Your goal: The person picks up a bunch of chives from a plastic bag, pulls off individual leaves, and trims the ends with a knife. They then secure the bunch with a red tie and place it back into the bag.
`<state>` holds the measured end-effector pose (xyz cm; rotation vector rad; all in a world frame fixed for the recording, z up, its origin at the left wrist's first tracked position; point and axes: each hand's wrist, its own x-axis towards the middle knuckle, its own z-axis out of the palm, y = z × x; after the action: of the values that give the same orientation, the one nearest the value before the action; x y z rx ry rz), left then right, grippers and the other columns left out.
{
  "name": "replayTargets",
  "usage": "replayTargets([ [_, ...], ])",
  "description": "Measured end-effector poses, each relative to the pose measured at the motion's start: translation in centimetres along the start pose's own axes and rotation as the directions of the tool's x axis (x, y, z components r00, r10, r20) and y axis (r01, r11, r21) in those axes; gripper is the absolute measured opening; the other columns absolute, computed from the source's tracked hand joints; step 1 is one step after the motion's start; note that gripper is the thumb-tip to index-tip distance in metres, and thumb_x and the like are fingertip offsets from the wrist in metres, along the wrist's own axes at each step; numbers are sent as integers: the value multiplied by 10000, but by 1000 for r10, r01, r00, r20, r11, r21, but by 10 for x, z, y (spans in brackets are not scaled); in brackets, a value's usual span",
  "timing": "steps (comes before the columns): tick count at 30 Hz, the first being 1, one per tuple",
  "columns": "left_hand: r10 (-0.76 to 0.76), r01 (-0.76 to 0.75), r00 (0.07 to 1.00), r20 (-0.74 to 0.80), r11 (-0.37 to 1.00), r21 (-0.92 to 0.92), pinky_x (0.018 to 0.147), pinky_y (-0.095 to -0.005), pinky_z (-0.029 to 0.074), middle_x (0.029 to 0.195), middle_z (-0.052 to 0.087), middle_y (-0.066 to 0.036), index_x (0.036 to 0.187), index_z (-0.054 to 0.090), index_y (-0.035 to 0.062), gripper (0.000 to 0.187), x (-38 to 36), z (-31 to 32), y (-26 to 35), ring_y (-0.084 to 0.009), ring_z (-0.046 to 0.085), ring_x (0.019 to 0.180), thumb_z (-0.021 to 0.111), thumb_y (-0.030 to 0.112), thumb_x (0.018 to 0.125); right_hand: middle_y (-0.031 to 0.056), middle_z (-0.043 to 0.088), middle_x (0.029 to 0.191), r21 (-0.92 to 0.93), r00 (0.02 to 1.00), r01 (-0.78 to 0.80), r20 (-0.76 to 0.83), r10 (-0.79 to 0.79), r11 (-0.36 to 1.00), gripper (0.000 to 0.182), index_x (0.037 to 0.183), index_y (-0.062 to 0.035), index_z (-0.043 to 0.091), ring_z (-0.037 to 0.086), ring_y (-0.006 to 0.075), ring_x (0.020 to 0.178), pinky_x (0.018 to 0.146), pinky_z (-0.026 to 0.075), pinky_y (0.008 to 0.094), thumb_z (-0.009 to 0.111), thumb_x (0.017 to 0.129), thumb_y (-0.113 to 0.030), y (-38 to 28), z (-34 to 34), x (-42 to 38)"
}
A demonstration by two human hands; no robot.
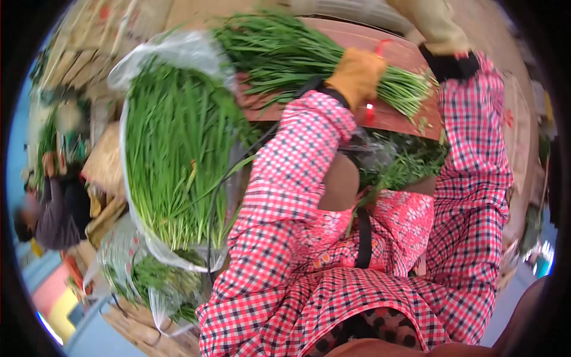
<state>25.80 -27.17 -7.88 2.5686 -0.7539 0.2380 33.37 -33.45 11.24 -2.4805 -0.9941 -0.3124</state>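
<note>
A bundle of garlic chives (279,56) lies across a reddish board (333,116), its pale cut ends toward the right. My left hand (357,74), in an orange-tan glove, is closed over the bundle near those ends. A red tie (383,46) shows just beyond its fingers, and a red band or strip hangs below it at the board's near side. My right hand (437,30), in a beige glove with a black cuff, reaches past the board's far right corner. Its fingers are blurred and run toward the top edge of the view.
A large plastic-lined load of loose chives (178,154) stands left of the board. Leafy trimmings (404,160) lie between my lap and the board. Bagged greens (160,276) sit at lower left. Another person (56,208) handles greens at far left. A dark cord (214,208) hangs beside my left sleeve.
</note>
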Motion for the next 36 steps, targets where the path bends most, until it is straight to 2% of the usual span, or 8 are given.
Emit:
replayTargets([
  [3, -137, 99, 917, 374, 988, 120, 816, -437, 536, 1005, 712, -131, 1092, 643, 79, 545, 17, -19, 0, -303, 683, 978, 851, 274, 626, 173, 571, 1321, 53, 971, 187, 140, -192, 981, 776, 1327, -68, 541, 544, 338, 1210, 990, 456, 409, 833, 684, -389, 69, -8, -92],
  [5, -144, 86, 900, 411, 984, 155, 807, -429, 541, 1016, 709, -131, 1101, 639, 80, 558, 17, -28, 0, -309, 679, 982, 860, 283, 630, 225, 487, 1392, -213, 936, 54, 352, 26, 975, 1063, 1458, -36, 360, 471, 386, 1285, 1072, 401, 431, 860, 619, -456, 80, 1, -145],
  [11, -143, 59, 910, 389, 973, 221, 801, -432, 539, 1034, 703, -133, 1114, 626, 67, 603, 13, -30, -1, -306, 675, 992, 882, 282, 613, 210, 510, 1338, -506, 939, 57, 320, 126, 861, 1121, 1448, 33, 332, 478, 351, 1274, 1081, 383, 439, 838, 610, -513, 72, 81, -202],
  [21, -185, 117, 864, 468, 978, 170, 903, -441, 513, 1139, 673, -149, 1164, 604, 12, 674, 12, -48, 10, -311, 650, 1073, 862, 237, 583, 238, 478, 1375, -382, 946, -41, 282, 158, 923, 1166, 1531, -25, 164, 461, 377, 1290, 1158, 281, 476, 856, 617, -239, 89, 85, -213],
  [26, 58, 17, 983, -176, 918, 396, 971, -494, 417, 1211, 635, -94, 1245, 585, 89, 714, -24, -33, 11, -259, 537, 1222, 859, 297, 618, 245, 428, 1426, -512, 893, -8, 382, 236, 859, 1134, 1539, -52, 162, 433, 389, 1320, 1089, 373, 457, 839, 643, -210, 115, 87, -205],
  [29, -94, 85, 995, 43, 979, 183, 943, -469, 416, 1200, 621, -74, 1263, 583, 113, 700, -81, -99, 40, -230, 510, 1218, 835, 337, 649, 265, 445, 1420, -393, 854, -86, 444, 271, 915, 1101, 1534, -47, 172, 465, 426, 1279, 1050, 416, 463, 828, 668, -227, 115, 79, -199],
  [31, -83, 45, 985, -155, 972, -230, 924, -449, 440, 1138, 642, -106, 1252, 602, 90, 649, -143, -91, 34, -288, 584, 1098, 797, 348, 689, 260, 453, 1419, -395, 843, 21, 501, 196, 918, 1053, 1525, -57, 217, 468, 430, 1272, 1056, 409, 466, 823, 684, -243, 132, 74, -205],
  [36, -553, 508, 820, 148, 582, -635, 774, -373, 540, 975, 700, -161, 1019, 710, 24, 278, -317, -122, 85, -309, 671, 875, 711, 195, 800, 204, 515, 1389, -320, 780, 281, 626, -21, 905, 762, 1447, -54, 407, 514, 379, 1243, 1022, 439, 446, 747, 787, -227, 128, 75, -166],
])
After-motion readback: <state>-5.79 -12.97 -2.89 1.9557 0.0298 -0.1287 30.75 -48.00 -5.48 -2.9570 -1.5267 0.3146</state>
